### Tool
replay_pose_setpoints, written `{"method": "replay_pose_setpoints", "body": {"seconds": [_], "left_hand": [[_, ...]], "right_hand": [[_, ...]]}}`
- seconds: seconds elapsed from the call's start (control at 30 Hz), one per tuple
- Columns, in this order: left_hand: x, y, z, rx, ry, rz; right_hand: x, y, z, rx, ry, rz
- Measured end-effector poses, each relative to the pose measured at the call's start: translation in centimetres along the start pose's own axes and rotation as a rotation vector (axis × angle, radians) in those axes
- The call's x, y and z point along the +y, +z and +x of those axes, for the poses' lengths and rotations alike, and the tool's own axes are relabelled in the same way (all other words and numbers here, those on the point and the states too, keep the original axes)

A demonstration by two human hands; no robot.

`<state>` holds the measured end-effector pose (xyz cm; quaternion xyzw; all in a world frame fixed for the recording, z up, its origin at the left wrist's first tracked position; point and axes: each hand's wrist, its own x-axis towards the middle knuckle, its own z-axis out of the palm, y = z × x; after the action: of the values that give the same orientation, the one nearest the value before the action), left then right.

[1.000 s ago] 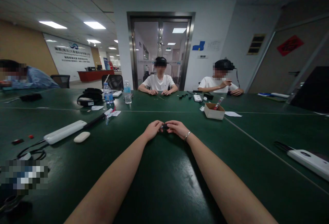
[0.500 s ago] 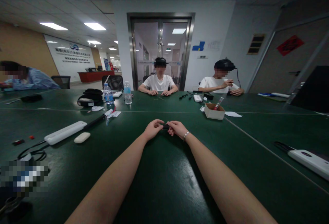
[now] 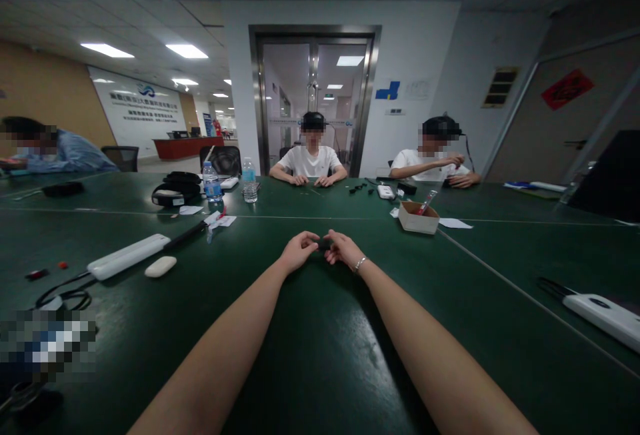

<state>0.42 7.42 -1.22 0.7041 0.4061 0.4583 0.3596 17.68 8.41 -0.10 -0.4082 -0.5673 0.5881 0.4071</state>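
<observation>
The left hand (image 3: 299, 251) and right hand (image 3: 343, 249) pinched a small black oblong object (image 3: 323, 246) between their fingertips, just above the dark green table (image 3: 320, 355); its long axis ran left-right.

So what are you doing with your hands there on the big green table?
Both hands are out in front over the green table. The left hand and the right hand pinch a small dark object between their fingertips; it is too small to tell what it is. Across the table, two other people sit with their own hands on the tabletop.
</observation>
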Motion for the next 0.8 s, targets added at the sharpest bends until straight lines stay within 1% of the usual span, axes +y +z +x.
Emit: {"method": "replay_pose_setpoints", "body": {"seconds": [0.13, 0.2, 0.33, 0.37, 0.4, 0.5, 0.57, 0.63, 0.73, 0.8], "left_hand": [[0.0, -0.1, 0.0, 0.027, -0.002, -0.006], [0.0, -0.1, -0.1, 0.028, -0.007, -0.014], [0.0, 0.0, -0.1, 0.021, -0.004, -0.005], [0.0, 0.0, -0.1, 0.021, -0.003, -0.004], [0.0, 0.0, -0.1, 0.023, -0.004, -0.002], [0.0, -0.1, 0.0, 0.036, -0.009, 0.008], [0.1, -0.1, 0.0, 0.041, -0.012, 0.006], [0.1, 0.0, -0.1, 0.038, -0.007, 0.005], [0.0, 0.0, 0.0, 0.038, 0.003, 0.002], [-0.1, 0.0, 0.0, 0.04, -0.001, 0.005]], "right_hand": [[-0.3, -0.5, -0.8, -0.111, -0.107, 0.065], [-0.4, -0.6, -1.0, -0.136, -0.122, 0.085], [0.0, -0.3, -0.2, -0.029, -0.003, -0.019], [0.0, -0.2, 0.0, -0.014, 0.004, -0.043], [0.1, -0.3, 0.1, -0.019, -0.011, -0.052], [-0.1, -0.7, -0.3, -0.1, -0.108, 0.01], [-0.3, -0.9, -0.7, -0.128, -0.12, 0.057], [-0.3, -0.8, -0.7, -0.096, -0.08, 0.044], [0.0, -0.3, 0.0, -0.031, -0.006, -0.033], [0.1, 0.0, 0.3, -0.002, 0.01, -0.064]]}}
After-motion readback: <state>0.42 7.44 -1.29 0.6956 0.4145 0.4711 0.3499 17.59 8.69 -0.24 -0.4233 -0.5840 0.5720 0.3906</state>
